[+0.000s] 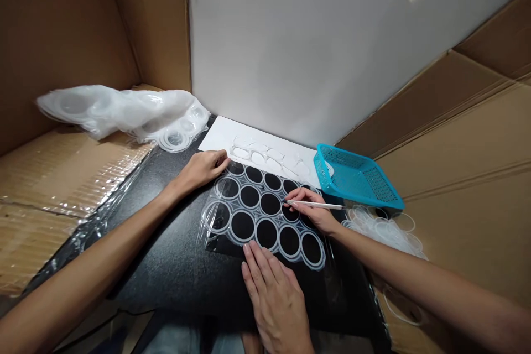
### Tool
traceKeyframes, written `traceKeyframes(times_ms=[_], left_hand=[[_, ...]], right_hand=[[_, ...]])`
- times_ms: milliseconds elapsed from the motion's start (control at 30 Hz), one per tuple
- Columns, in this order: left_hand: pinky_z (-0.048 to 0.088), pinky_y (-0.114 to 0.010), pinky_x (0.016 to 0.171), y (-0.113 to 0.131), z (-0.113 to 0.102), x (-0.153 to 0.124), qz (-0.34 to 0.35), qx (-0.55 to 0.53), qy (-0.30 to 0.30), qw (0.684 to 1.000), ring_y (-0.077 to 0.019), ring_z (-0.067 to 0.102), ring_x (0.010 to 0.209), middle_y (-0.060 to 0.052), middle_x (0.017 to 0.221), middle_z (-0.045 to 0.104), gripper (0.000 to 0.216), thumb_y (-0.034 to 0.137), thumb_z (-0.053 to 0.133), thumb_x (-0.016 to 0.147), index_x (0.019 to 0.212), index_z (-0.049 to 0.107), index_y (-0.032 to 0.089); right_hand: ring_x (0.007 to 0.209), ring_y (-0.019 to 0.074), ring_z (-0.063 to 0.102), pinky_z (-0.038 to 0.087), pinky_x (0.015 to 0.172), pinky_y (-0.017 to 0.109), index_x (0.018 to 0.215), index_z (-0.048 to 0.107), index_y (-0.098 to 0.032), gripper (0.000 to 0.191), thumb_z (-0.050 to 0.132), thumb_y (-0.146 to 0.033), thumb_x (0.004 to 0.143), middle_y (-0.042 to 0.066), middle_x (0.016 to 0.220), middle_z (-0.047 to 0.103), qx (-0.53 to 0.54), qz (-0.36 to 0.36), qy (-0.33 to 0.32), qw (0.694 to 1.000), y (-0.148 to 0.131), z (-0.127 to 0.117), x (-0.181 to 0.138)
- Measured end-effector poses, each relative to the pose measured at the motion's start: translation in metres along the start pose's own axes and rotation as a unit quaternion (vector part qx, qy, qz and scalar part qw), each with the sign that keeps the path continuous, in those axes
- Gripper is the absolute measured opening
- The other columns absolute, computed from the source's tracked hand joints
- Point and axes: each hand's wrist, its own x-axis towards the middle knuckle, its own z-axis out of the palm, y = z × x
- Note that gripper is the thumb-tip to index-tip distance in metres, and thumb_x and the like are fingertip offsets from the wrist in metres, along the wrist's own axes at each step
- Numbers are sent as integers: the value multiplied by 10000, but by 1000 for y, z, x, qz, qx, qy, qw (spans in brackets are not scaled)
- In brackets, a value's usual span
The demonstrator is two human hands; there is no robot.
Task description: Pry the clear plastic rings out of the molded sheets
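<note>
The left hand (pixel 206 168), fingers bent, rests at the back left corner of a ringed sheet (pixel 260 202) on the table (pixel 166 254); whether its grip pinches, I cannot tell. A third hand (pixel 276 293), owner unclear, lies flat at the near edge. The right hand (pixel 312 210) pinches a white pen-like tool (pixel 326 206) over the sheet.

head view | above tabletop (pixel 178 265) | facing forward, down | close
</note>
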Motion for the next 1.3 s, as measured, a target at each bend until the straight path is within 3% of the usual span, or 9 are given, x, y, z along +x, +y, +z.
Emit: traceKeyframes(times_ms=[233, 400, 500, 633, 767, 900, 1033, 1200, 1300], left_hand=[[327, -299, 638, -4, 3, 2, 8, 6, 3, 1000, -172, 534, 630, -20, 752, 648, 299, 424, 470, 1053, 895, 633, 229], [340, -300, 649, -7, 4, 2, 16, 1, 4, 1000, -178, 567, 668, -30, 786, 666, 303, 430, 471, 1056, 906, 636, 225], [343, -302, 645, -6, 3, 2, 15, -3, 8, 1000, -178, 566, 658, -29, 771, 664, 310, 435, 474, 1056, 896, 635, 224], [342, -303, 634, -5, 2, 1, 12, -9, 11, 1000, -176, 561, 642, -30, 754, 662, 314, 423, 478, 1057, 879, 638, 221], [347, -303, 640, -3, 1, 0, 10, -15, 12, 1000, -179, 570, 654, -34, 772, 676, 304, 411, 490, 1051, 876, 643, 215], [334, -303, 640, -3, 1, 1, 8, -17, 9, 1000, -178, 559, 652, -31, 764, 664, 313, 421, 485, 1050, 867, 633, 214], [321, -306, 644, -3, 1, 3, 4, -16, 4, 1000, -174, 543, 651, -26, 758, 645, 312, 424, 484, 1048, 864, 623, 215], [317, -306, 641, -2, 0, 3, -6, -17, -2, 1000, -163, 525, 637, -11, 742, 635, 311, 430, 497, 1044, 861, 629, 216], [320, -307, 638, -2, 0, 4, -12, -18, -4, 1000, -159, 527, 631, -13, 747, 653, 318, 435, 507, 1043, 860, 641, 213]], right_hand=[[934, 218, 743, 497, 1086, 479, 737, 724, -317, 291, 782, -33, 756, 2, 1047, 794, 26, 21, 10, 999, 1, 1, 2], [1396, 271, 589, 434, 1198, 543, 857, 707, -319, 218, 667, -105, 841, -20, 1369, 725, 93, 37, -1, 995, -5, 24, -1], [1501, 291, 492, 454, 1167, 618, 1005, 702, -340, 197, 587, -210, 913, -50, 1483, 651, 137, 45, -6, 990, -4, 43, 3], [1497, 326, 494, 510, 1095, 643, 1132, 700, -365, 238, 566, -312, 942, -36, 1501, 635, 175, 65, -4, 982, -2, 55, 9], [1477, 315, 521, 517, 1106, 629, 1203, 691, -378, 292, 561, -306, 952, -31, 1467, 660, 185, 79, 8, 980, -7, 47, 0], [1405, 281, 593, 451, 1210, 540, 1040, 724, -339, 248, 606, -168, 905, -17, 1418, 686, 158, 89, 39, 983, -2, 25, -33], [1250, 313, 668, 382, 1242, 587, 823, 704, -303, 200, 713, -104, 840, 27, 1186, 737, 17, 62, 53, 997, 20, 4, -63], [1199, 330, 655, 296, 1269, 627, 796, 724, -316, 211, 746, -108, 825, 31, 1039, 722, -44, 25, 46, 998, 25, -1, -68], [1147, 325, 676, 299, 1266, 608, 800, 756, -287, 219, 760, -69, 804, 49, 1057, 738, -56, 36, -11, 998, 9, 7, -63]])
